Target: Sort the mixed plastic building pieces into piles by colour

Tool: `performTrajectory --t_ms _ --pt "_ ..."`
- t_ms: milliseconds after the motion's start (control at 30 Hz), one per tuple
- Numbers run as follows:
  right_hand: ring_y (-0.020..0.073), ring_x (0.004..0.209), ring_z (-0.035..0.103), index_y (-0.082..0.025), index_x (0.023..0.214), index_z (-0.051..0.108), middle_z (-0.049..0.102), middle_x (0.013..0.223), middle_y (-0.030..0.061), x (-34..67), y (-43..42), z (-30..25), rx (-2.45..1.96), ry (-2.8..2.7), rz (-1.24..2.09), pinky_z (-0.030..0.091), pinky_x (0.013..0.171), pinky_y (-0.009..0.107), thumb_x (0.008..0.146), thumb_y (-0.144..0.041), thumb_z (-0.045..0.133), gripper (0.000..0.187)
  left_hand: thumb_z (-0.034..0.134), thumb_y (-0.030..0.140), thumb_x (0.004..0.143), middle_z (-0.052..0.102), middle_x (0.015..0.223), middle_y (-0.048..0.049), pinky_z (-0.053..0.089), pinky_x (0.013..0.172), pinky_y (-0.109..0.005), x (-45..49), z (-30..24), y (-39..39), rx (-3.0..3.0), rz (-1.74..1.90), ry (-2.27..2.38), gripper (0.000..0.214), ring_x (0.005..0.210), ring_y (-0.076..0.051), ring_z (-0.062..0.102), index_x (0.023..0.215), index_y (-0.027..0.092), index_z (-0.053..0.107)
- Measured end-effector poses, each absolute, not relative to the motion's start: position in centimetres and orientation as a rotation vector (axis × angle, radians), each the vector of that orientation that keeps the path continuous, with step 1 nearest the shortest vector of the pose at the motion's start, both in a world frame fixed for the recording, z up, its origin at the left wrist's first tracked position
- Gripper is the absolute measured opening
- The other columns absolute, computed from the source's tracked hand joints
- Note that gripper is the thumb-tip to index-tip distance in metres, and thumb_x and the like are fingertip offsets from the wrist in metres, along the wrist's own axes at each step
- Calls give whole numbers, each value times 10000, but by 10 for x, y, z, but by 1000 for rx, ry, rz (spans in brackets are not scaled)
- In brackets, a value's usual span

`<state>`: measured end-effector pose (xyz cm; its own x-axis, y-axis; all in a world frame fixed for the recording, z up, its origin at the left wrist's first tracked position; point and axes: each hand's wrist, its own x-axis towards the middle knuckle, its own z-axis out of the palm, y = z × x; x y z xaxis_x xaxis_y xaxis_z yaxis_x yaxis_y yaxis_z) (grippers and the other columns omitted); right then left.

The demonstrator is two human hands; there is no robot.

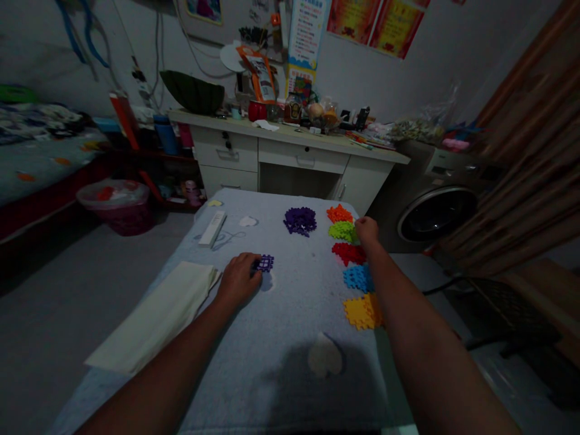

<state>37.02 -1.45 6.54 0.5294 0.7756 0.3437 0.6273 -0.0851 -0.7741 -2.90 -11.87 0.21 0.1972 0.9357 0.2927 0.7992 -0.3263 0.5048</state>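
Observation:
My left hand point(240, 278) is closed at the left edge of a purple square interlocking tile point(266, 263) with cut-out windows, low over the cloth-covered table point(299, 308). My right hand point(367, 229) is curled at the right end of the lime green pieces point(342, 231); what its fingers hold, if anything, is hidden. Along the table's right side lie orange pieces point(339, 213), red pieces point(348, 254), blue pieces point(357, 278) and yellow tiles point(357, 312). My right forearm partly covers the blue and yellow ones. A heap of purple pieces point(299, 221) sits near the far edge.
A white power strip point(212, 229) and a folded cream cloth point(158, 314) lie on the table's left side. Beyond stands a cluttered desk point(281, 136). A washing machine point(439, 199) is at the right, a pink bin point(120, 208) on the left floor.

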Motion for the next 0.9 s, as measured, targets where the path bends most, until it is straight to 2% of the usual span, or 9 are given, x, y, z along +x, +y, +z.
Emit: performTrajectory --t_ms 133,300,367,433,500,567,667,767,900 --pt "212 822 631 -175 724 627 684 821 71 326 -28 71 -1809 -1198 141 468 807 341 728 -142 516 115 562 218 791 659 1184 -115 446 1001 -456 -28 5 -120 2206 831 1654 391 1095 -295 587 1175 195 630" --pt "187 827 621 -166 886 688 702 877 45 236 -66 56 -1532 -1786 469 480 816 325 785 -185 546 176 555 125 708 642 1239 -128 454 1026 -455 -28 9 -122 2120 871 1649 558 1136 -288 595 1263 175 584" --pt "208 989 609 -168 1052 687 704 1084 74 201 -86 45 -1426 -2011 523 456 918 352 782 -217 623 281 531 86 685 621 1280 -130 469 1024 -437 -28 9 -123 2050 911 1627 619 1135 -265 609 1299 165 554" --pt "246 1171 537 -175 1232 626 647 1263 101 173 -104 35 -1387 -2121 481 402 1014 395 789 -249 666 451 499 59 684 608 1299 -127 488 1008 -417 -29 10 -123 1983 959 1600 640 1110 -240 628 1315 161 533" --pt "277 1251 477 -191 1331 563 584 1373 111 155 -114 27 -1404 -2181 463 364 1051 432 791 -282 699 564 475 43 687 611 1294 -117 503 993 -405 -29 11 -124 1938 996 1583 636 1088 -223 639 1309 167 531" --pt "293 1257 462 -217 1334 560 575 1387 101 145 -118 20 -1437 -2209 451 350 1052 455 798 -310 718 567 471 42 694 618 1286 -111 508 986 -401 -29 12 -124 1911 1015 1582 619 1071 -217 644 1295 174 536" --pt "283 1218 481 -231 1224 628 621 1311 77 144 -115 14 -1456 -2210 417 354 1032 450 837 -305 701 401 482 63 711 623 1273 -115 509 981 -396 -29 12 -124 1892 1020 1583 587 1050 -214 645 1285 170 538" --pt "248 1170 511 -221 1130 670 647 1237 70 148 -111 10 -1426 -2192 398 365 1024 418 881 -276 661 255 482 79 719 628 1256 -109 514 968 -389 -28 10 -124 1871 1038 1590 574 1031 -208 647 1282 174 540" --pt "196 1081 560 -191 1032 711 647 1127 90 156 -105 12 -1346 -2083 398 410 990 340 932 -248 575 178 497 112 737 633 1238 -105 518 948 -392 -28 10 -123 1867 1047 1601 547 1010 -211 649 1277 180 550"
